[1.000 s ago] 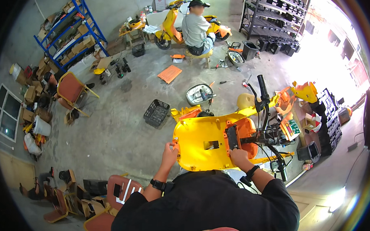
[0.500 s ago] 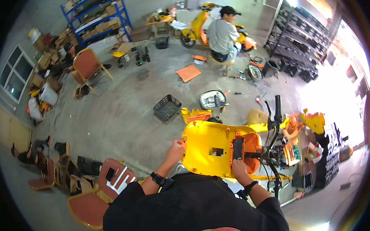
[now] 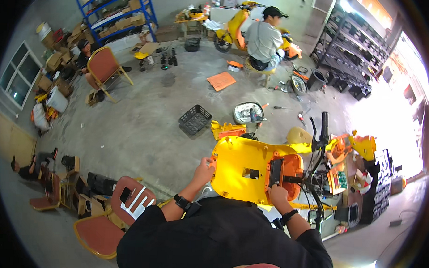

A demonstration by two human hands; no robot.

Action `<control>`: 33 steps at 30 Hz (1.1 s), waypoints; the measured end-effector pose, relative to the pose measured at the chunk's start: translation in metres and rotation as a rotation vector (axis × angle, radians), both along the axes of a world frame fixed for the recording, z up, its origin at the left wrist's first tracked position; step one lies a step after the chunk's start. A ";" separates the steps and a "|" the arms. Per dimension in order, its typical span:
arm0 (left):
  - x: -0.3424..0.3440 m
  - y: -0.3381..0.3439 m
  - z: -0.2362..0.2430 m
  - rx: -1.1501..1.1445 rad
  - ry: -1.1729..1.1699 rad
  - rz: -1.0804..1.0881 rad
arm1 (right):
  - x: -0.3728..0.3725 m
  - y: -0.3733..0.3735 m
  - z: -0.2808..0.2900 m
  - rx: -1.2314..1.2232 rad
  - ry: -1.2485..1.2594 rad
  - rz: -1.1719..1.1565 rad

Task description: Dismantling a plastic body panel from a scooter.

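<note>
A large yellow scooter body panel (image 3: 237,158) lies across in front of me, with a rectangular hole near its middle. My left hand (image 3: 204,172) is closed on its left edge, where a small orange piece shows. On the panel's right side sits an orange housing (image 3: 294,166) with a long black plastic part (image 3: 275,172) along it. My right hand (image 3: 279,196) is closed at the near end of that black part; what its fingers pinch is hidden. Just right of the housing rise the black handlebar (image 3: 324,128) and several cables.
Beyond the panel are a black crate (image 3: 194,119), yellow and orange body pieces (image 3: 228,130) and a tray with a power drill (image 3: 249,113). A person (image 3: 264,41) sits by another yellow scooter. Brown chairs (image 3: 97,234) stand behind my left; stacked black parts (image 3: 380,187) are at right.
The view has shifted slightly, so the surroundings sit a little differently in the picture. Both hands keep their places on the panel and at the black part.
</note>
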State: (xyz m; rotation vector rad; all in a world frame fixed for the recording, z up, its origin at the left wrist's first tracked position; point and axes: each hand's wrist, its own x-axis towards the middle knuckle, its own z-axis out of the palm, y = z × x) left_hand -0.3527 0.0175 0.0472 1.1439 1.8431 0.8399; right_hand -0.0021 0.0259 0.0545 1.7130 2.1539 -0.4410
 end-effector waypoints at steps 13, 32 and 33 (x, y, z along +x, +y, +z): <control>-0.001 0.002 -0.006 0.020 -0.115 -0.012 | 0.017 -0.005 -0.045 0.066 -0.006 0.055; 0.001 0.002 0.007 -0.042 -0.128 -0.018 | 0.007 -0.010 -0.049 0.026 -0.029 -0.052; 0.002 0.003 0.008 -0.044 -0.109 -0.023 | 0.008 -0.009 -0.056 0.037 -0.001 -0.002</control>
